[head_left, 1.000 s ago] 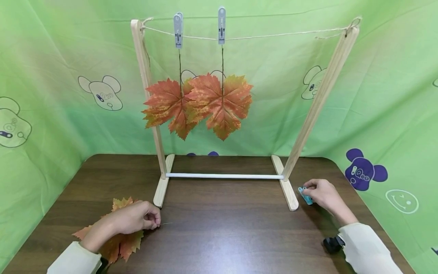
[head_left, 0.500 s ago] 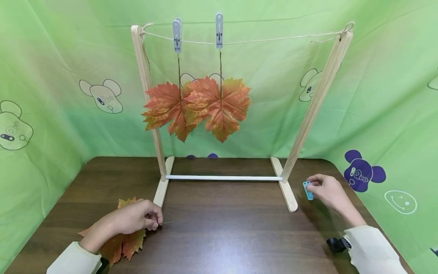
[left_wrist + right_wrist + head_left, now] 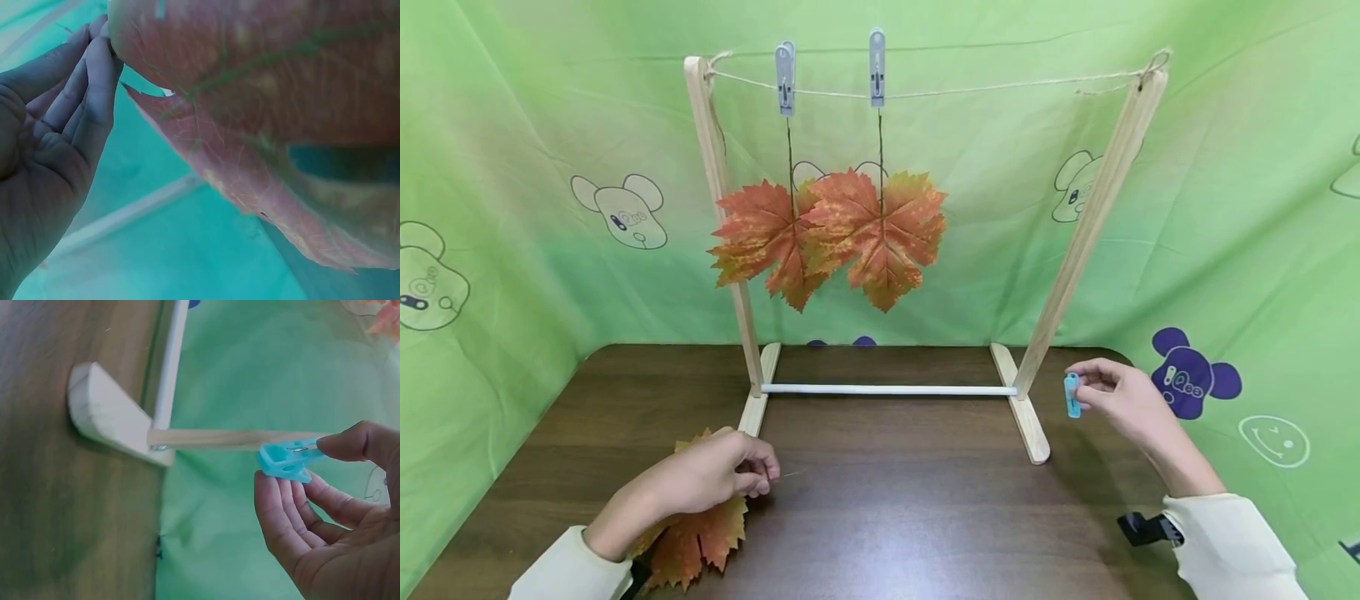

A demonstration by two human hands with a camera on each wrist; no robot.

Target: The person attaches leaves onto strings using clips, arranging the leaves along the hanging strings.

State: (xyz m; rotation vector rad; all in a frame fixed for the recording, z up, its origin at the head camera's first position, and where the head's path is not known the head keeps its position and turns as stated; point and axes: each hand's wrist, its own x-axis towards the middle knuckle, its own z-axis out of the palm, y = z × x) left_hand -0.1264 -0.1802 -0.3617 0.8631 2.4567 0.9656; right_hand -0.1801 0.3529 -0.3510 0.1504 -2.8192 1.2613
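My left hand [image 3: 718, 475] pinches the thin stem of an orange artificial maple leaf [image 3: 700, 542] over the table's left side. The stem's end pokes out past the fingertips, and the forearm hides part of the leaf. In the left wrist view the leaf [image 3: 262, 112] fills the right side, its veins showing. My right hand [image 3: 1123, 408] holds a light blue clothespin [image 3: 1072, 395] between thumb and fingers, to the right of the wooden stand. The right wrist view shows the thumb on one end of the clothespin [image 3: 290, 459] and fingertips under the other.
A wooden stand [image 3: 1097, 217] with a white crossbar [image 3: 887, 390] rises at the back of the brown table [image 3: 910, 500]. Along its string [image 3: 1000, 87], two grey clothespins [image 3: 877, 67] hold two hanging leaves [image 3: 880, 242]. A green printed cloth [image 3: 1000, 250] surrounds the table.
The right hand has lifted the blue clothespin up off the table and turned it more upright. My left hand has shifted right and slightly up, drawing the leaf along with it.
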